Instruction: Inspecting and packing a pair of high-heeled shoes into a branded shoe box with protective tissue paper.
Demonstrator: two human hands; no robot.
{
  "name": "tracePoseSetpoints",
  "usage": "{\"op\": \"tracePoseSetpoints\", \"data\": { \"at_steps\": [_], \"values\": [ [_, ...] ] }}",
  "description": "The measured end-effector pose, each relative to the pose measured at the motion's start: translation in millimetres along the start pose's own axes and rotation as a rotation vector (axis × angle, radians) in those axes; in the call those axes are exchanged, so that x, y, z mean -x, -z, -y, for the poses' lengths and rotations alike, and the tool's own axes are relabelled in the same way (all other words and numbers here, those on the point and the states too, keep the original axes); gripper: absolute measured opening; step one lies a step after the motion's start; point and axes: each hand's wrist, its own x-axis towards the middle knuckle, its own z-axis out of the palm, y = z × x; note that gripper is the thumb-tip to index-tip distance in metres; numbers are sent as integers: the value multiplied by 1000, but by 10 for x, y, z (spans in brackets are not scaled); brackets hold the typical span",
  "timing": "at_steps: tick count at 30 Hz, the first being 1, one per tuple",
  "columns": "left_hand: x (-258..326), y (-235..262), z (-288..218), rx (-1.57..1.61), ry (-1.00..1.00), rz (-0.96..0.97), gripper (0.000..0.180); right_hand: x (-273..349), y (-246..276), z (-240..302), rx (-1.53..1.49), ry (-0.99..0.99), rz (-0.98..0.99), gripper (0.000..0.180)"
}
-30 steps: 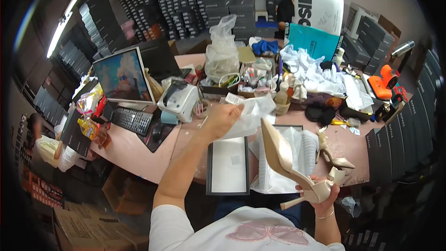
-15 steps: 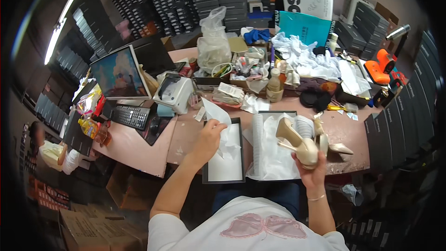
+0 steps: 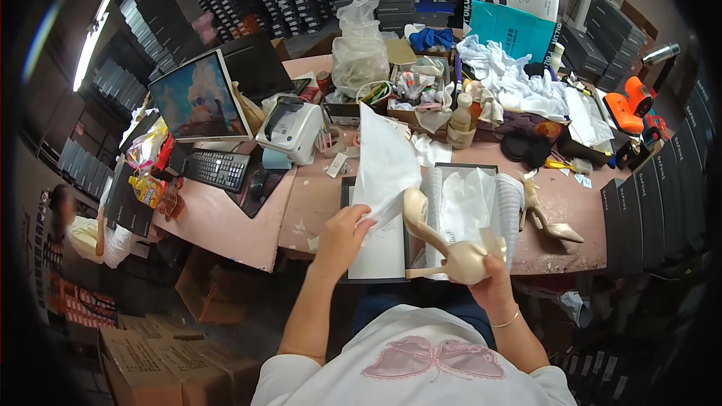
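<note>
My left hand (image 3: 344, 239) pinches the lower edge of a white sheet of tissue paper (image 3: 385, 173), which stands up above the box lid or tray (image 3: 376, 254) with a white inside. In my right hand (image 3: 492, 286) is a beige high-heeled shoe (image 3: 459, 259), gripped at the toe, its heel end pointing left and close to the paper. Beneath the shoe lies a dark shoebox (image 3: 468, 168) lined with white tissue and striped wrapping (image 3: 509, 207). A matching beige shoe (image 3: 560, 231) rests on the table to the right of the box.
A monitor (image 3: 201, 101), keyboard (image 3: 216, 168) and label printer (image 3: 292, 134) stand at the left. Bottles, a clear plastic bag (image 3: 361, 53) and crumpled white paper (image 3: 511, 75) crowd the back. Stacked shoeboxes (image 3: 662, 195) border the right side. Another person (image 3: 86, 237) is at far left.
The shoe in my right hand has moved left and turned toward the tissue. My left hand has shifted slightly right and down, and the sheet now hangs more spread out.
</note>
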Motion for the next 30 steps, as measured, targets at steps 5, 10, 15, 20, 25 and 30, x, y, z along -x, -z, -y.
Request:
{"op": "tracePoseSetpoints", "data": {
  "at_steps": [5, 10, 15, 20, 25, 30],
  "values": [
    [167, -100, 504, -248, -29, 243, 19, 215, 253, 215, -38, -67, 87, 68],
    [-102, -368, 62, -93, -207, -262, 15, 310, 95, 201, -11, -65, 194, 72],
    [140, -297, -351, 266, -123, -284, 13, -170, -46, -49, -168, -140, 139, 61],
    [-30, -145, -226, 164, -9, -306, 14, -376, -77, -284, -451, -100, -177, 60],
    [-71, -276, -220, 81, -178, -229, 15, -185, 211, -150, -682, -194, -88, 64],
    [-48, -395, -618, 297, -112, -220, 18, -153, 151, -118, -713, -190, -9, 63]
  ]
}}
